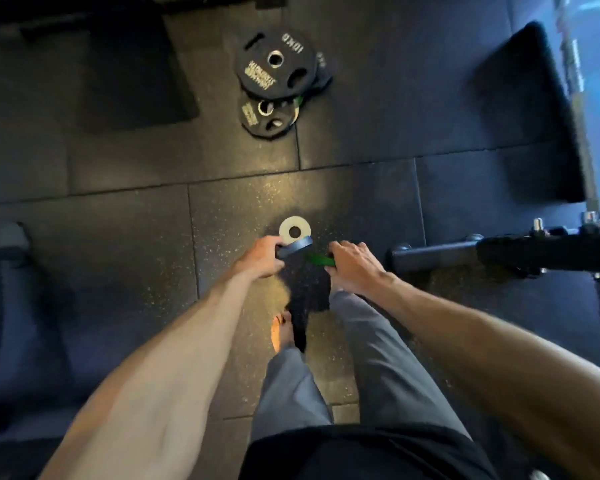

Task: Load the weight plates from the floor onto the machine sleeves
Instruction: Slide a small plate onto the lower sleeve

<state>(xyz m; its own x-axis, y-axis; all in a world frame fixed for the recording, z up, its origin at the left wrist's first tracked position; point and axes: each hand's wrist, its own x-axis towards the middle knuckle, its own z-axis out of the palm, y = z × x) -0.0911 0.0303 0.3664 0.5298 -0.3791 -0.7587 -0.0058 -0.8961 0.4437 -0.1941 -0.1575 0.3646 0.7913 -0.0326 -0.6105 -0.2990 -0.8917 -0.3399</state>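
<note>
My left hand (261, 259) grips a small blue plate (294, 250) by its edge. My right hand (352, 266) holds a small green plate (320, 259), mostly hidden under the fingers. A small white plate (294, 231) lies flat on the floor just beyond both hands. Farther ahead a black 10 kg plate (276, 64) lies on top of other black plates, with a smaller black plate (267, 116) overlapping the pile's near side. A dark machine sleeve (433, 252) points toward my right hand from the right.
Dark rubber floor tiles (136, 271) cover the area. A black pad (530, 116) and a chrome rod (579, 109) stand at the right. A dark mat (132, 64) lies at the upper left. My legs and a bare foot (281, 332) are below the hands.
</note>
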